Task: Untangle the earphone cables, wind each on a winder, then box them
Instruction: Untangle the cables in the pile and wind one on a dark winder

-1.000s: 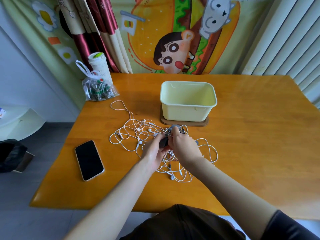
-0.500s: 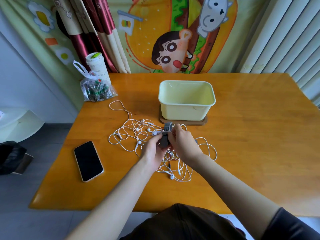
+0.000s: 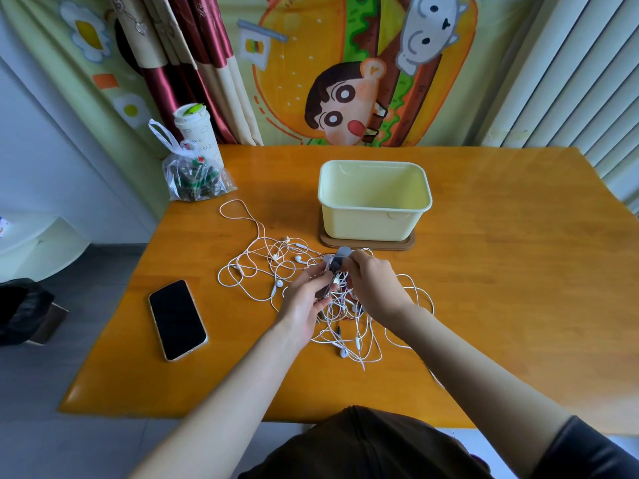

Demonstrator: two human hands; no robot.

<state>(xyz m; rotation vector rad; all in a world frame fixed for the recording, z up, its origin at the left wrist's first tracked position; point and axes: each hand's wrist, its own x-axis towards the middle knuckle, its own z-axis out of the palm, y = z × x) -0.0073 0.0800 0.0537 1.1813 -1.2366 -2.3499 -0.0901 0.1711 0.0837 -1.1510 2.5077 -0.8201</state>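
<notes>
A tangle of white earphone cables (image 3: 262, 267) spreads over the middle of the orange table (image 3: 501, 271). Just above the tangle both hands hold a small dark grey winder (image 3: 337, 262). My left hand (image 3: 304, 299) grips its lower end, and my right hand (image 3: 375, 288) pinches its upper end from the right. The pale yellow box (image 3: 375, 202) stands open beyond the hands on a brown mat. The cables under the hands are partly hidden.
A black phone (image 3: 177, 319) lies face up left of the tangle. A clear plastic bag (image 3: 193, 174) and a white cup (image 3: 197, 133) sit at the table's back left corner. Curtains hang behind the table.
The winder has been raised and turned more upright between the two hands. The camera view has shifted slightly; the cables on the table lie as before.
</notes>
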